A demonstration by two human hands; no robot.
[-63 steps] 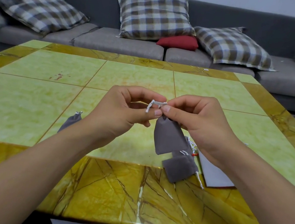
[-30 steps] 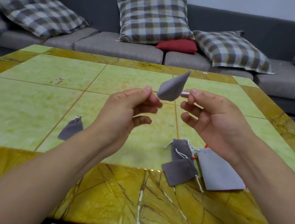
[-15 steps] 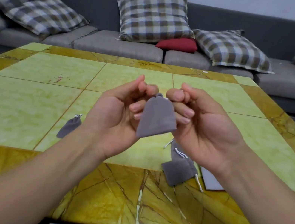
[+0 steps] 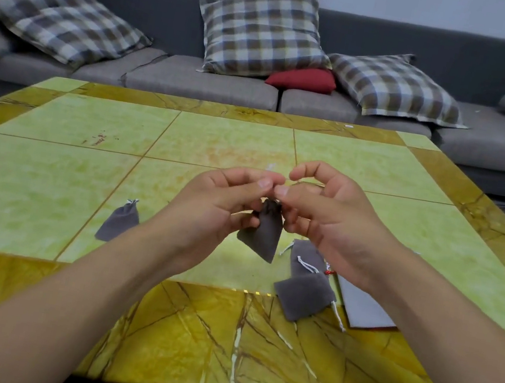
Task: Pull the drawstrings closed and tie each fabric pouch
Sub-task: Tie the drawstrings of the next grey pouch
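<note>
Grey pouch [image 4: 265, 232] neck behind fingertips [image 4: 264, 184]

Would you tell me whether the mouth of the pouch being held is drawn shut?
Drawn shut: the held pouch narrows to a gathered neck below both hands' fingertips.

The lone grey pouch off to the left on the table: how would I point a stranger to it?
Start at the green and yellow marble table. Just left of the person's left hand lies a small grey drawstring pouch, its mouth gathered shut. It lies alone, while the other grey pouches cluster by the right hand.
</note>
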